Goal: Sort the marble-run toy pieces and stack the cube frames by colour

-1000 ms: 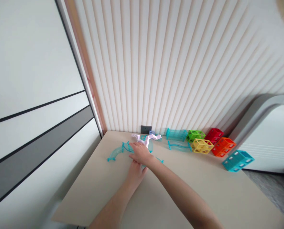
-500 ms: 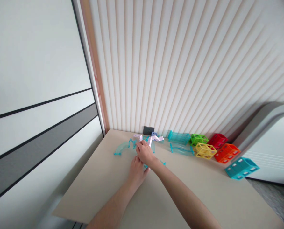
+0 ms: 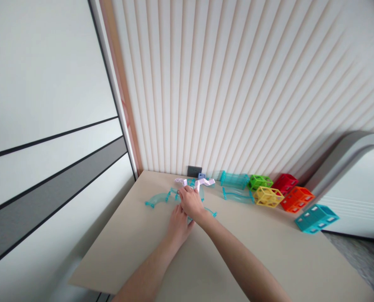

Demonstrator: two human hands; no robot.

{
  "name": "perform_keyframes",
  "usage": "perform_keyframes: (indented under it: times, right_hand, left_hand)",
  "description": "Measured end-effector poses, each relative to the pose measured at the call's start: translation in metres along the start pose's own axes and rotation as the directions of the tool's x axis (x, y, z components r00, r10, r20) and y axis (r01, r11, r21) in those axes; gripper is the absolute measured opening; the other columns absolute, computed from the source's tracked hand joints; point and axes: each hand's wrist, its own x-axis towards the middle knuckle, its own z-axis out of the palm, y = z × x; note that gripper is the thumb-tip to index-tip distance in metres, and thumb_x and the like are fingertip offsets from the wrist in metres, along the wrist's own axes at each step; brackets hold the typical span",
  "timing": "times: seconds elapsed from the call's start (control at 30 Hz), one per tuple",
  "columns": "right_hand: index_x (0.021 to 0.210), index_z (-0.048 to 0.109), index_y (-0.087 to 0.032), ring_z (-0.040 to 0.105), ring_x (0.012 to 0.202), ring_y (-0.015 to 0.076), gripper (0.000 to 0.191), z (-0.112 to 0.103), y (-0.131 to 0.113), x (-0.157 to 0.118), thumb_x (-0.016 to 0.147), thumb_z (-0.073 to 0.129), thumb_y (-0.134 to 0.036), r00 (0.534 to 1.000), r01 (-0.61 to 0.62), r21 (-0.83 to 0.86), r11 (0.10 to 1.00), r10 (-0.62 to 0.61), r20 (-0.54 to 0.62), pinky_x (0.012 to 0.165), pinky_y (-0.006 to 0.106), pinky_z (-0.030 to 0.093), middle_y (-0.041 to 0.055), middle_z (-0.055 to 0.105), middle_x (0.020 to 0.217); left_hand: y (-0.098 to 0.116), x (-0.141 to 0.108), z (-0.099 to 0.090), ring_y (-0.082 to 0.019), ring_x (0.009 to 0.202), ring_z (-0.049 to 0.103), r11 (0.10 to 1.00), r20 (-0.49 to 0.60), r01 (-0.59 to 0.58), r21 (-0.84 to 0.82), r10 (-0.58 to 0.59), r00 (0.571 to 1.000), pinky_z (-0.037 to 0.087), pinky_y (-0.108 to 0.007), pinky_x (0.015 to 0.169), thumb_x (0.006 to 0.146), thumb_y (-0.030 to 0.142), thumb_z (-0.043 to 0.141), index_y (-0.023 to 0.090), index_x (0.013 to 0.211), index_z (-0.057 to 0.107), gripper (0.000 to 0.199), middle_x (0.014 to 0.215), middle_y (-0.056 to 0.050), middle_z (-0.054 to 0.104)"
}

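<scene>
My right hand (image 3: pixel 191 202) is closed with its fingers pointing down among clear teal toy track pieces. Just in front of it, touching it, my left hand (image 3: pixel 178 223) has bent fingers around a clear teal track piece (image 3: pixel 190 219), mostly covered by both hands. The right fingertips and whatever they pinch are hidden. A curved teal track piece (image 3: pixel 157 199) lies left of the hands, and the end of another teal piece (image 3: pixel 214 214) sticks out to the right. Behind the right hand are two pale lilac zigzag pieces, one on the left (image 3: pixel 180 181) and one on the right (image 3: pixel 205 182).
On the table (image 3: pixel 136 235), teal track pieces (image 3: pixel 235 180) lie along the ribbed wall. Farther right stand open-frame blocks: green (image 3: pixel 260 182), yellow (image 3: pixel 268 196), red (image 3: pixel 285 183), orange (image 3: pixel 297 199) and teal (image 3: pixel 316 218). A black socket (image 3: pixel 194 171) is at the back.
The curved track piece on the left has shifted slightly left and its inner end sits lower. Both hands have stayed together in nearly the same place.
</scene>
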Motion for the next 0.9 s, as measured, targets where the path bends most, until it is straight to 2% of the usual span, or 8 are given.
perform_keyframes:
  times: [0.23,0.33,0.53,0.67,0.8,0.9]
  right_hand:
    - [0.111,0.064,-0.020,0.065,0.100,0.0218,0.030,-0.005,0.006,-0.001,0.108,0.034,-0.023,1.000,-0.028,0.042,0.999,0.029,-0.008,0.087,0.031,0.041,0.0099,0.069,0.106]
    - [0.112,0.063,-0.020,0.066,0.097,0.0222,0.029,-0.006,0.008,0.001,0.108,0.035,-0.026,0.999,-0.049,0.050,0.998,0.050,-0.016,0.085,0.030,0.042,0.0100,0.069,0.106]
    - [0.119,0.061,-0.021,0.065,0.103,0.0254,0.028,-0.004,0.011,0.009,0.107,0.037,-0.029,0.997,-0.051,0.068,0.996,0.055,-0.060,0.089,0.033,0.043,0.0115,0.068,0.110]
    - [0.114,0.064,-0.020,0.065,0.105,0.0251,0.028,-0.004,0.014,0.012,0.107,0.038,-0.029,0.995,-0.063,0.101,0.993,0.071,-0.073,0.090,0.032,0.043,0.0120,0.069,0.111]
    - [0.112,0.065,-0.021,0.066,0.101,0.0224,0.028,-0.007,0.015,0.010,0.107,0.039,-0.030,0.993,-0.083,0.171,0.982,0.096,-0.072,0.086,0.029,0.043,0.0098,0.070,0.110]
    - [0.112,0.066,-0.022,0.067,0.098,0.0201,0.029,-0.009,0.014,0.007,0.107,0.038,-0.031,0.988,-0.108,0.248,0.963,0.131,-0.078,0.082,0.026,0.043,0.0081,0.071,0.109]
  left_hand:
    - [0.002,-0.001,-0.003,-0.031,0.109,0.058,1.000,-0.029,0.023,-0.007,-0.023,0.999,0.052,-0.045,0.093,0.078,0.018,0.064,0.018,0.123,0.057,0.046,0.113,-0.011,0.061]
    - [0.003,-0.001,-0.003,-0.030,0.107,0.059,1.000,-0.038,0.022,-0.015,-0.023,0.999,0.052,-0.045,0.092,0.077,0.017,0.065,0.019,0.115,0.058,0.039,0.109,-0.010,0.060]
    - [0.004,-0.001,-0.002,-0.030,0.106,0.061,0.999,-0.055,0.001,-0.032,-0.002,0.998,0.053,-0.046,0.091,0.077,0.018,0.066,0.018,0.109,0.058,0.032,0.107,-0.010,0.061]
    - [0.004,-0.002,-0.004,-0.032,0.114,0.059,0.999,-0.073,-0.015,-0.035,0.012,0.997,0.052,-0.049,0.094,0.079,0.020,0.064,0.021,0.112,0.057,0.033,0.116,-0.012,0.061]
    - [0.003,-0.001,-0.004,-0.035,0.129,0.052,0.999,-0.097,-0.035,-0.004,0.034,0.995,0.048,-0.052,0.101,0.080,0.023,0.064,0.020,0.113,0.056,0.035,0.142,-0.017,0.050]
    - [0.001,-0.001,-0.001,-0.035,0.129,0.053,0.998,-0.090,-0.042,0.042,0.046,0.995,0.048,-0.051,0.102,0.081,0.025,0.065,0.019,0.116,0.056,0.037,0.142,-0.017,0.053]
